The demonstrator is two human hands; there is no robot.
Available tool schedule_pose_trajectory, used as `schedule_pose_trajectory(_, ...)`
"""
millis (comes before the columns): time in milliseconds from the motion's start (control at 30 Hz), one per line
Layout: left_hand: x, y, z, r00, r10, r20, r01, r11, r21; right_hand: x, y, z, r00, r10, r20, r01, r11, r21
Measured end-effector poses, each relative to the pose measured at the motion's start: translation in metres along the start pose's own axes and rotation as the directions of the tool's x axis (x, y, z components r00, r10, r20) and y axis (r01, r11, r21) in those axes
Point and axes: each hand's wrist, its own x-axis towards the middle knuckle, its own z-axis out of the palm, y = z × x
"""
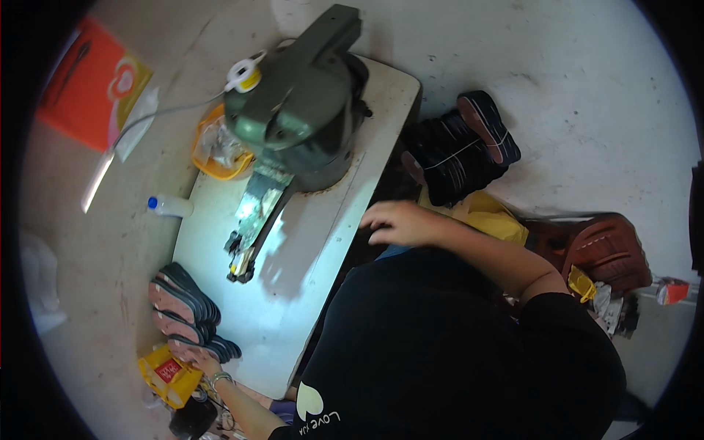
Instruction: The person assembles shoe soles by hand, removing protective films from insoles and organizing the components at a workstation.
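Note:
Stacks of dark shoe soles with pinkish faces (174, 302) lie along the table's left edge. My left hand (205, 361), with a bracelet at its wrist, closes on the nearest stack of them; part of its grip is hidden. My right hand (400, 223) hovers by the table's right edge with its fingers bent and apart, holding nothing that I can see. Between my hands stands a green sewing-type machine (293, 117) with a heavy rounded body. Its lit narrow arm (257, 209) reaches toward me and ends in a small metal head (240, 265).
Beside the machine are an orange basket (222, 174) holding clear plastic and a white bottle with a blue cap (170, 206). A yellow bag (170, 375) hangs near my left hand. Tied black soles (469, 150) lie to the right, near a brown chair back (609, 253). The white table (293, 323) has a rounded corner.

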Motion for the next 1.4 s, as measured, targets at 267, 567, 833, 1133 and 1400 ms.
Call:
schedule_pose_trajectory(267,-0.182,0.126,0.087,0.868,0.494,-0.056,-0.468,0.85,0.242,-0.08,0.165,-0.218,0.462,0.215,-0.861,-0.615,0.776,-0.137)
schedule_pose_trajectory(567,-0.312,0.444,0.237,0.143,0.904,0.402,-0.759,0.361,-0.541,-0.104,0.274,-0.25,0.533,0.359,-0.766,-0.732,0.65,-0.205)
schedule_pose_trajectory(833,-0.428,0.599,0.366,-0.488,0.805,0.337,-0.663,-0.091,-0.743,-0.141,0.268,-0.32,0.698,0.51,-0.503,-0.542,0.835,0.095)
schedule_pose_trajectory(1133,-0.515,0.629,0.44,-0.787,0.545,0.288,-0.557,-0.429,-0.712,-0.131,0.226,-0.369,0.751,0.578,-0.319,-0.64,0.757,-0.135)
schedule_pose_trajectory(1400,-0.539,0.64,0.486,-0.692,0.483,0.536,-0.711,-0.334,-0.618,-0.087,0.124,-0.377,0.87,0.431,-0.24,-0.451,0.498,-0.74)
